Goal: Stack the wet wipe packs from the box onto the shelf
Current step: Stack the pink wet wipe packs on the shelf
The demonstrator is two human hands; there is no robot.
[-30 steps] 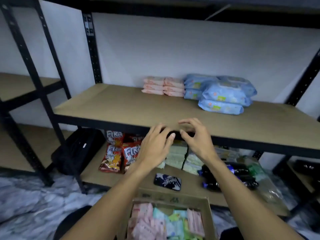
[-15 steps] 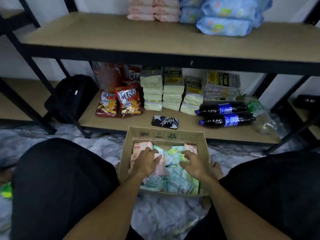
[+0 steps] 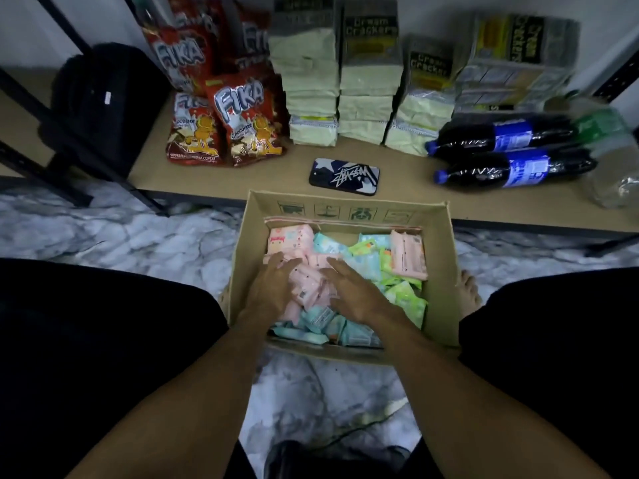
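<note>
- Wipe packs fill the box in a loose jumble of pink, pale blue and green. Too many overlap to count.
- Both hands are inside the box, left of its middle. Here the left hand and right hand lie flat with fingers stretched, neither visibly curled round anything.
- Between them sits a pink cluster, touching both hands and equally near each. Its packs seem to run lengthwise away from the person, slightly slanted.
- The next move likely needs both hands to press inward on that cluster, then lift.
- One pink pack stands on edge at the box's far right.
- Just beyond the box is a low shelf carrying one phone, two cola bottles, four cracker stacks and at least four snack bags.
- Left of the box, further back, sits one black bag.
</note>
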